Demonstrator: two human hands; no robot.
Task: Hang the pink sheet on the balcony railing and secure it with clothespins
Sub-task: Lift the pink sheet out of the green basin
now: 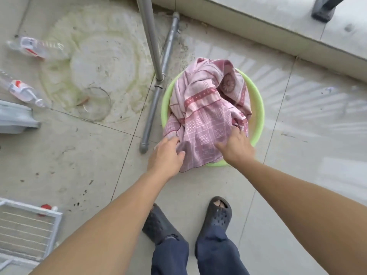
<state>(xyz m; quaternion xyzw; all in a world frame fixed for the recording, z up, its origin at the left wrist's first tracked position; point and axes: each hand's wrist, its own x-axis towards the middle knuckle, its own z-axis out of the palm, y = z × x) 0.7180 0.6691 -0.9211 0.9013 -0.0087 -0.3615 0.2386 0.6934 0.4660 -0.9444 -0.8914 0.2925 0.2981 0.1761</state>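
The pink patterned sheet (206,110) lies bunched in a light green basin (258,108) on the tiled floor, spilling over the basin's near rim. My left hand (165,157) is at the sheet's near left edge, with fingers curled into the cloth. My right hand (235,146) rests on the sheet's near right part, its fingers pressed into a fold. No clothespins show in view, and the railing is out of sight.
Two grey metal poles (156,92) lie and lean just left of the basin. Plastic bottles (33,47) lie at far left. A white wire rack (25,233) sits at lower left. A raised concrete ledge (278,26) runs behind the basin. My feet in dark clogs (218,215) stand below.
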